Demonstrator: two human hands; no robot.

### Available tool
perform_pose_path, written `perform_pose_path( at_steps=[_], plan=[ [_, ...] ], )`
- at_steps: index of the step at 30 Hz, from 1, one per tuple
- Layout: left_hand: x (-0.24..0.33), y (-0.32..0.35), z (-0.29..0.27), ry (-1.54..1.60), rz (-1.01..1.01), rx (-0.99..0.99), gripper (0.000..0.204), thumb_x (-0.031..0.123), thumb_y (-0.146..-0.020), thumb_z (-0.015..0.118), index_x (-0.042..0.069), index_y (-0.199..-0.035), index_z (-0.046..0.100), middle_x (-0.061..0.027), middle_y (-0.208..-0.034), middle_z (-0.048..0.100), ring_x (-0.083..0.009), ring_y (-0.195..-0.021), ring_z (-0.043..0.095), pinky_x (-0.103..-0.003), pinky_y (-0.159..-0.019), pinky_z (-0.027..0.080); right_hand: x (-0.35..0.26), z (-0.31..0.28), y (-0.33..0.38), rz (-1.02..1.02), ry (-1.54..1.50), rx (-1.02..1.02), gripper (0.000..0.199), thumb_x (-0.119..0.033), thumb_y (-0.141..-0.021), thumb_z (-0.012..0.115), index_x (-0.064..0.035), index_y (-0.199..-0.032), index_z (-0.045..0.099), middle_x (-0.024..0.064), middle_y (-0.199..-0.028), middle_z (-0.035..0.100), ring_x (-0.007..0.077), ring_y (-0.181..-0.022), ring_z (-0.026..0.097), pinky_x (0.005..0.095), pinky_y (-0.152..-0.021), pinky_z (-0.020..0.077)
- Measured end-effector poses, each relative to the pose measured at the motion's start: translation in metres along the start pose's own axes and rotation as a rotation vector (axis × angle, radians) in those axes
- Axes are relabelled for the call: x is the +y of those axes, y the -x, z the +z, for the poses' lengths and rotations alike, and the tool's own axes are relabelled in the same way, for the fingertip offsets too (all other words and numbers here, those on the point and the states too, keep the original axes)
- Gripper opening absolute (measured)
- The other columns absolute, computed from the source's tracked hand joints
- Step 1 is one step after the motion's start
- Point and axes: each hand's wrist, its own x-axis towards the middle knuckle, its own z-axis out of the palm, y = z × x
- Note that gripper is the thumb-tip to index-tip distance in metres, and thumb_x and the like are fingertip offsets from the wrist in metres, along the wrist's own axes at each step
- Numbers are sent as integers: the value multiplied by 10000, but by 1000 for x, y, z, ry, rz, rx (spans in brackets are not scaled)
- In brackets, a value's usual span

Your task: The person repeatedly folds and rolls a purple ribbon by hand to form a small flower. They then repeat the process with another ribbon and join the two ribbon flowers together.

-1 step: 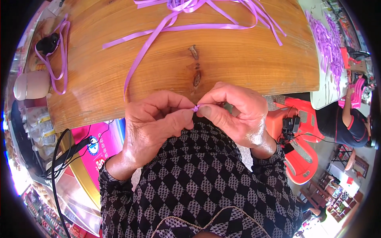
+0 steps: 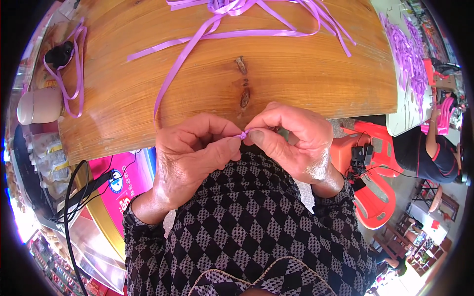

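Observation:
Just off the table's near edge, both hands pinch a small knotted piece of purple ribbon (image 2: 244, 134). My left hand (image 2: 190, 150) is closed, thumb and forefinger gripping the knot's left side. From the right, my right hand (image 2: 296, 140) holds the same knot, its thumb pressed against it. A long strand of purple ribbon (image 2: 170, 81) runs from behind my left hand up to a pile of looped purple ribbon (image 2: 232, 7) at the table's far side. Whether that strand joins the knot is hidden by my left hand.
The wooden table (image 2: 296, 79) spans the front. At its left are a dark object with ribbon (image 2: 60, 54) and a pale rounded container (image 2: 42, 106). Many purple ribbon pieces (image 2: 407, 59) cover a white table at right. Red stools (image 2: 370, 197) and a person (image 2: 429, 148) are to the right.

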Motion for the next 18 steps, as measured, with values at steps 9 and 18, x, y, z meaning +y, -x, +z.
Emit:
perform_pose_path(
  at_steps=[9, 18],
  plan=[
    [-12, -1, 5, -32, 304, 141, 57, -13, -792, 612, -5, -842, 584, -10, -773, 588, -35, -660, 526, -173, -554, 415, 1, 12, 2, 252, -346, 77, 90, -95, -837, 611, -7, -822, 600, 2, -696, 589, 19, -616, 511, 183, -538, 424],
    [-19, -4, -1, -565, 599, 221, 147, -47, -681, 669, 25, -790, 603, -44, -697, 580, -89, -548, 529, -205, -485, 403, -3, 17, 1, 333, -382, 64, 91, -67, -866, 564, 20, -888, 577, 50, -754, 605, 64, -686, 545, 198, -605, 442]
  ],
)
